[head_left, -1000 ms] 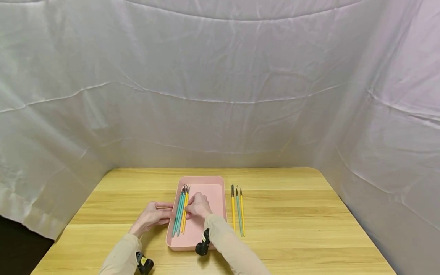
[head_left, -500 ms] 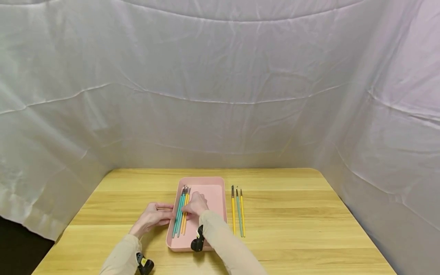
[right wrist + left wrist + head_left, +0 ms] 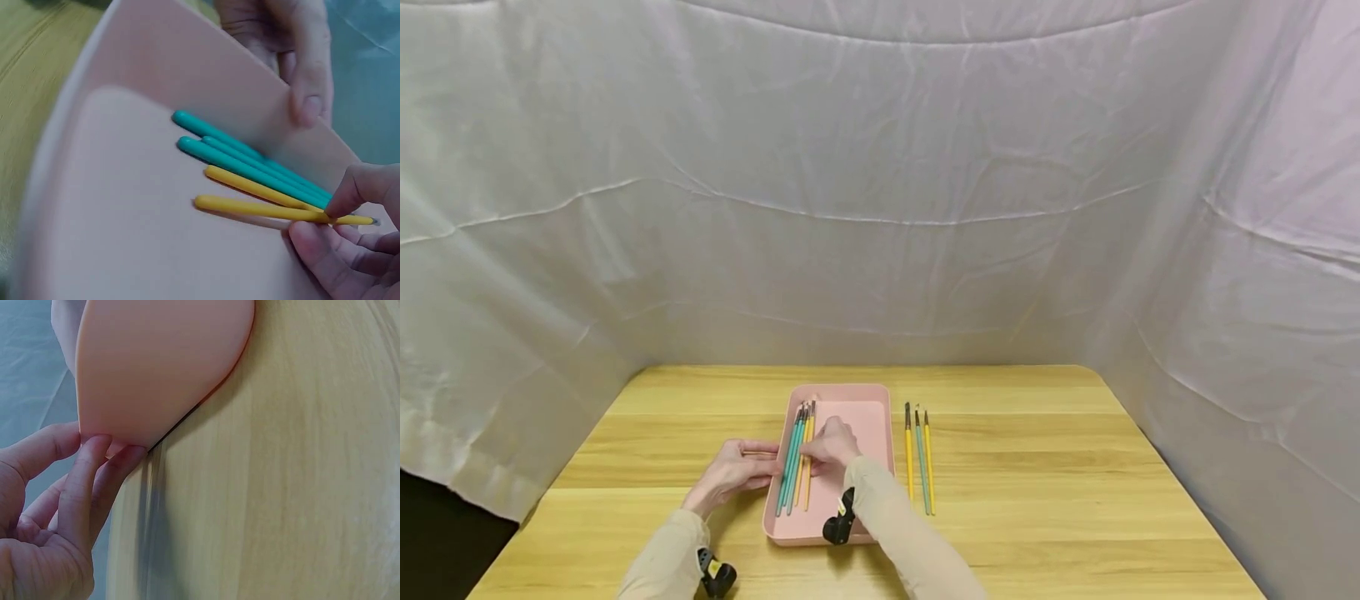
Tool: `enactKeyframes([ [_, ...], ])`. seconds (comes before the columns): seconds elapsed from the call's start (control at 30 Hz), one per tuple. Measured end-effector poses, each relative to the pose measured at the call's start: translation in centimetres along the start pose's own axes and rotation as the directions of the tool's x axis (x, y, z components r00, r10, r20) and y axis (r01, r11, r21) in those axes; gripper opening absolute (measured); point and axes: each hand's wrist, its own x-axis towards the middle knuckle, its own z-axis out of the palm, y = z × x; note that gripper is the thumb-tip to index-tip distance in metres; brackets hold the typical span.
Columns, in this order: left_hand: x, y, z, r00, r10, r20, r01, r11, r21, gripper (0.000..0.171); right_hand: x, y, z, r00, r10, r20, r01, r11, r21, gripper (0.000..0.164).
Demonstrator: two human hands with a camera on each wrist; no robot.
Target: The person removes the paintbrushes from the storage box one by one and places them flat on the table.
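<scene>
A yellow paintbrush [image 3: 262,211] lies slantwise in the pink tray [image 3: 867,417], and my right hand [image 3: 833,443] pinches it between thumb and forefinger. Beside it lie another yellow paintbrush [image 3: 244,184] and three teal paintbrushes [image 3: 234,161], grouped along the tray's left side with their handle ends toward me. My left hand [image 3: 730,471] grips the left wall of the tray. Its thumb hooks over the rim in the right wrist view, while fingertips [image 3: 128,456] press the outside of the wall in the left wrist view.
Right of the tray, a yellow flat brush [image 3: 908,458], a teal brush [image 3: 922,475] and a thinner yellow brush [image 3: 929,467] lie side by side on the wooden table [image 3: 1045,500]. Grey cloth [image 3: 880,283] hangs around the back and sides.
My right hand shifts a little left, then back right. The pinched yellow paintbrush now lies slightly farther right from its yellow neighbour. My left hand and the tray stay put.
</scene>
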Motion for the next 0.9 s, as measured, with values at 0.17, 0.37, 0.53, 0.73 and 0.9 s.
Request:
enactKeyframes([
  [0.17, 0.0, -0.1, 0.1, 1.0, -0.004, -0.011, 0.004, 1.0, 0.004, 0.052, -0.3, 0.4, -0.6, 0.996, 0.019, 0.083, -0.034, 0.983, 0.178, 0.013],
  [0.37, -0.1, -0.1, 0.1, 1.0, -0.01, -0.019, 0.01, 1.0, 0.008, 0.051, -0.5, 0.9, -1.1, 0.986, 0.066, 0.151, -0.121, 0.911, 0.393, 0.019],
  [0.53, -0.1, -0.1, 0.0, 1.0, -0.013, -0.017, 0.013, 1.0, 0.0, 0.052, -0.3, 1.1, -1.7, 0.975, 0.038, 0.217, -0.137, 0.876, 0.463, 0.022],
  [0.73, -0.1, -0.1, 0.0, 1.0, -0.013, -0.018, 0.013, 1.0, -0.002, 0.052, -0.6, 1.0, -2.7, 0.966, 0.004, 0.258, -0.125, 0.882, 0.455, 0.023],
  [0.9, -0.1, -0.1, 0.1, 1.0, -0.012, -0.026, 0.012, 1.0, -0.002, 0.052, -1.1, 0.8, -3.5, 0.962, -0.012, 0.274, -0.125, 0.87, 0.477, 0.026],
])
